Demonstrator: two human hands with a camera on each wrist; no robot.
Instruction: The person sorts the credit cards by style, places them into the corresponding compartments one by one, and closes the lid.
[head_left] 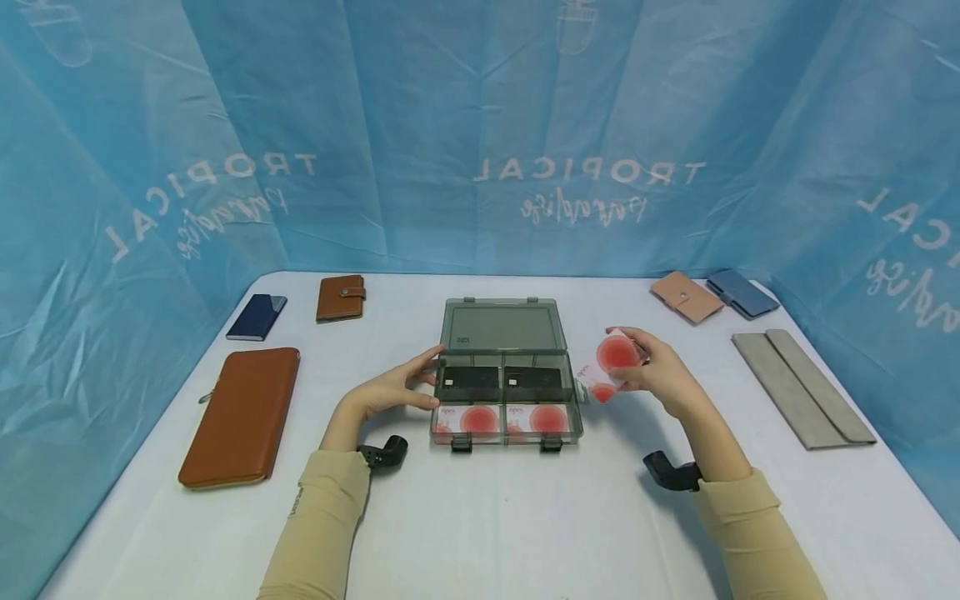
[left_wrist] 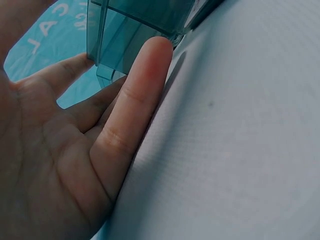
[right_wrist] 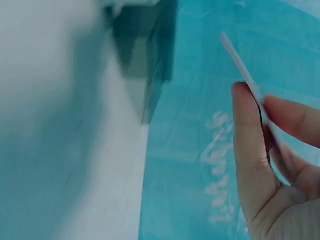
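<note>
A translucent grey-green plastic box [head_left: 504,327] lies on the table with its lid swung back. Black cards [head_left: 470,379] with a small pale square fill its two rear compartments; white cards with a red circle [head_left: 477,419] fill the two front ones. My left hand [head_left: 393,390] rests fairly straight fingers against the box's left side, which the left wrist view shows close up. Right of the box, above the table, my right hand [head_left: 660,371] pinches a white card with red circles [head_left: 617,353] between thumb and fingers. The right wrist view shows this card [right_wrist: 240,62] nearly edge-on.
At left lie a brown zip case [head_left: 242,417], a navy card holder [head_left: 257,317] and a small brown snap wallet [head_left: 340,298]. At right are a tan wallet [head_left: 686,297], a blue wallet [head_left: 742,293] and a grey flap pouch [head_left: 802,387]. Blue curtains surround the white table.
</note>
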